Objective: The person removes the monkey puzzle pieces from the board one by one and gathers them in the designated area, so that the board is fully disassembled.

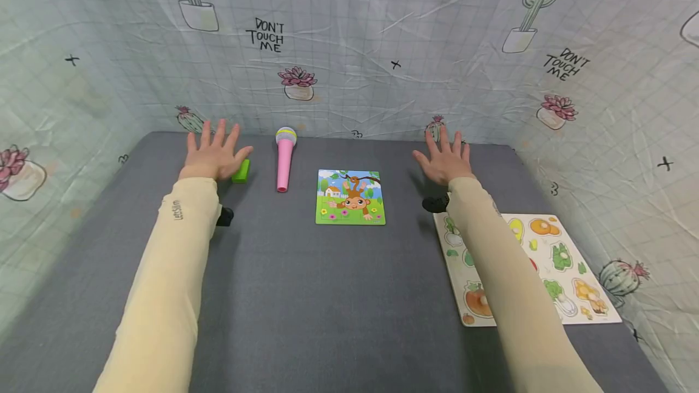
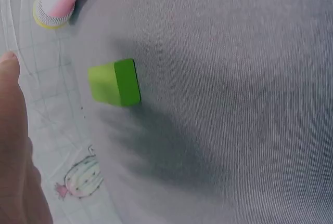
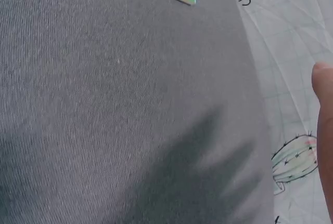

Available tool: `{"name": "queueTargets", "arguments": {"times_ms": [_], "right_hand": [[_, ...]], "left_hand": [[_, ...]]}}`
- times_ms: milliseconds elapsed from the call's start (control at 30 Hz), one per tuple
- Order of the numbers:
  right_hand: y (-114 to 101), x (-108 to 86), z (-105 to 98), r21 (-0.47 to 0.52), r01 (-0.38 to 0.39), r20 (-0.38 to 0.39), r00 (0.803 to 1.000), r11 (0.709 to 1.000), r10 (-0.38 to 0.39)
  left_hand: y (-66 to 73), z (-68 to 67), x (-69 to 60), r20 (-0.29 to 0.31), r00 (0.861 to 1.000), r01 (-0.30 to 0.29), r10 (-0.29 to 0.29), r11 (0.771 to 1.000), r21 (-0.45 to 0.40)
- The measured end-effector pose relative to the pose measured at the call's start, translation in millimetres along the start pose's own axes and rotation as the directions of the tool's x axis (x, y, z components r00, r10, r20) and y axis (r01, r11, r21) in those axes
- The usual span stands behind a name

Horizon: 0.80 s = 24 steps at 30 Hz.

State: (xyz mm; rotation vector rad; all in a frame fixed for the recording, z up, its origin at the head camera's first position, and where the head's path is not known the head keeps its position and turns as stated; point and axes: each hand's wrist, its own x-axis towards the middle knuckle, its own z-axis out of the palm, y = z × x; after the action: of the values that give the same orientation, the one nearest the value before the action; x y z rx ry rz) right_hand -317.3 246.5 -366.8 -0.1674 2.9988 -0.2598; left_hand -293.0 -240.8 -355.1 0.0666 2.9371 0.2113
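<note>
Hands (image 1: 210,159) (image 1: 448,162), 2; block (image 1: 241,172), 1; microphone (image 1: 284,162), 1; boards (image 1: 351,214) (image 1: 548,262), 2

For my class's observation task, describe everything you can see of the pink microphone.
The microphone has a smooth, plastic-looking pink handle that widens towards a rounded grey head, mesh-like, with a yellow band. It appears to lie on the grey tabletop, head towards the printed cloth at the back, handle end towards the near side. The green block is to its left and the monkey picture board to its right, both apart from it. Nothing holds it; whether the head meets the cloth is hard to tell.
</note>
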Motion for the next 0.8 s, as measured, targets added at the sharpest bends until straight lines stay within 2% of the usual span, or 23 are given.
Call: {"name": "queueTargets", "arguments": {"times_ms": [133,233,333,433,500,567,633,733,800], "right_hand": [[-10.3,2.3,0.5,0.061,0.011,0.015,1.0,0.998,-0.012],[-25.4,6.1,2.4,0.121,0.037,0.029,0.999,0.992,-0.041],[-45.0,10.1,6.4,0.171,0.088,0.039,0.995,0.981,-0.095],[-66.6,11.0,11.7,0.227,0.139,0.058,0.986,0.964,-0.156],[-80.4,9.9,15.5,0.274,0.161,0.072,0.98,0.948,-0.187],[-93.4,7.5,19.3,0.322,0.179,0.08,0.973,0.93,-0.215],[-104.0,6.0,23.9,0.357,0.197,0.08,0.968,0.913,-0.24],[-115.7,3.1,29.6,0.403,0.224,0.063,0.961,0.888,-0.271],[-120.5,1.1,32.7,0.421,0.238,0.046,0.958,0.875,-0.283]], "left_hand": [[14.3,1.9,5.8,-0.011,0.997,-0.078,0.078,0.997,-0.007],[36.6,6.5,12.0,-0.031,0.983,-0.184,0.183,0.983,-0.015],[65.7,17.1,16.2,-0.039,0.948,-0.317,0.315,0.946,-0.063],[94.2,32.9,18.1,-0.038,0.897,-0.442,0.441,0.886,-0.144],[108.8,44.6,18.3,-0.034,0.873,-0.484,0.487,0.854,-0.193],[118.2,55.2,17.9,-0.048,0.863,-0.5,0.503,0.835,-0.231],[122.8,64.3,17.3,-0.069,0.87,-0.489,0.489,0.833,-0.259],[123.4,73.9,15.8,-0.109,0.893,-0.448,0.437,0.842,-0.301],[122.0,78.5,14.9,-0.132,0.903,-0.43,0.41,0.843,-0.323]]}}
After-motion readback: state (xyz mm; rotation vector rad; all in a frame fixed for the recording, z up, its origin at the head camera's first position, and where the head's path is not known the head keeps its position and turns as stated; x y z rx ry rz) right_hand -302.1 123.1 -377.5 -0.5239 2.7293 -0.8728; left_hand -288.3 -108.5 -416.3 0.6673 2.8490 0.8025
